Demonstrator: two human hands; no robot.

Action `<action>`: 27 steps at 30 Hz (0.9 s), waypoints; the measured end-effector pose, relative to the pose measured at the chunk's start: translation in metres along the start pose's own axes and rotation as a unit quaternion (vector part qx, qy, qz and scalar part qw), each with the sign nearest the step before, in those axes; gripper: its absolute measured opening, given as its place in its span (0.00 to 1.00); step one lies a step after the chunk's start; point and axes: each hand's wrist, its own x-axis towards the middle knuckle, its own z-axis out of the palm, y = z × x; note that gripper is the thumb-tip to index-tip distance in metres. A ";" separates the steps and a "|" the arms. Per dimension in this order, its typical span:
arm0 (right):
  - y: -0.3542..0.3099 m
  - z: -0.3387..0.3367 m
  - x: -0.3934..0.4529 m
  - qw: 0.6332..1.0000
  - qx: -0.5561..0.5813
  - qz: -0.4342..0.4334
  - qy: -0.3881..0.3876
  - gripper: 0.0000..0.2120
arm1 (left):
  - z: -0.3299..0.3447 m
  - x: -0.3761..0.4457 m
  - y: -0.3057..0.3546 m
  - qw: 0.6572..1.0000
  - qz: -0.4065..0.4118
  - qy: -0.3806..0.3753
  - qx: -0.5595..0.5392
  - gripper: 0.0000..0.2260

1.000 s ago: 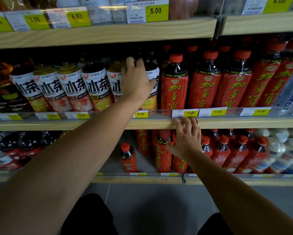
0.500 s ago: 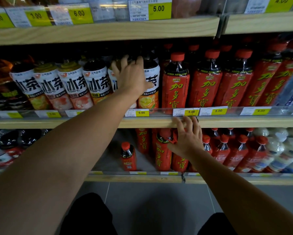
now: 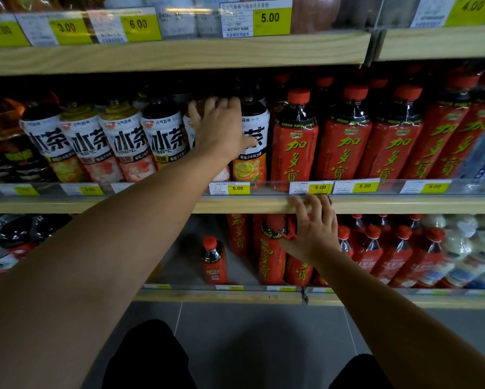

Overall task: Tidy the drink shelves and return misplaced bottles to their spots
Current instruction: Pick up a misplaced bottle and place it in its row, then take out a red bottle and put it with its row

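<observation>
My left hand (image 3: 221, 127) reaches into the middle shelf (image 3: 151, 204). Its fingers curl over the top of a white-labelled tea bottle (image 3: 190, 130) and hide most of it, while the thumb lies across the neighbouring orange-picture tea bottle (image 3: 249, 167). More white-labelled tea bottles (image 3: 126, 141) stand in a row to the left. Tall red bottles (image 3: 294, 147) with yellow characters fill the shelf to the right. My right hand (image 3: 313, 231) is lower, its straight fingers touching the front edge of the middle shelf, in front of red bottles (image 3: 270, 256) on the lower shelf.
A small red bottle (image 3: 214, 262) stands alone in a gap on the lower shelf (image 3: 221, 297). Small red bottles (image 3: 373, 248) and white bottles (image 3: 460, 248) sit to the right, dark bottles (image 3: 14, 237) at far left. Price tags (image 3: 230, 188) line the rails. Grey floor lies below.
My left hand's fingers have curled further over the top of the white-labelled bottle. My right hand has stayed at the shelf edge.
</observation>
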 end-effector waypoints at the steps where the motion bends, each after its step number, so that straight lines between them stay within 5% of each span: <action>1: 0.000 0.001 0.000 1.000 0.001 0.001 0.000 0.49 | -0.001 0.000 0.000 1.000 -0.001 0.003 0.002 0.36; 9: -0.001 0.002 0.001 1.000 -0.001 0.004 -0.001 0.49 | 0.000 -0.006 -0.001 1.000 0.009 0.010 -0.002 0.38; 16: 0.000 0.000 0.001 1.000 -0.008 0.001 -0.003 0.47 | 0.021 -0.076 -0.027 0.985 0.082 0.123 -0.092 0.29; 21: -0.023 0.008 -0.011 0.993 0.077 0.040 0.084 0.40 | 0.057 -0.145 -0.070 0.992 0.071 0.082 -0.066 0.23; 23: -0.038 0.020 -0.021 0.988 0.076 -0.017 0.131 0.35 | 0.071 -0.164 -0.091 0.994 0.071 0.050 -0.073 0.23; 27: -0.070 0.055 -0.032 0.988 0.121 -0.092 -0.002 0.28 | 0.094 -0.184 -0.130 0.997 0.059 0.009 -0.042 0.26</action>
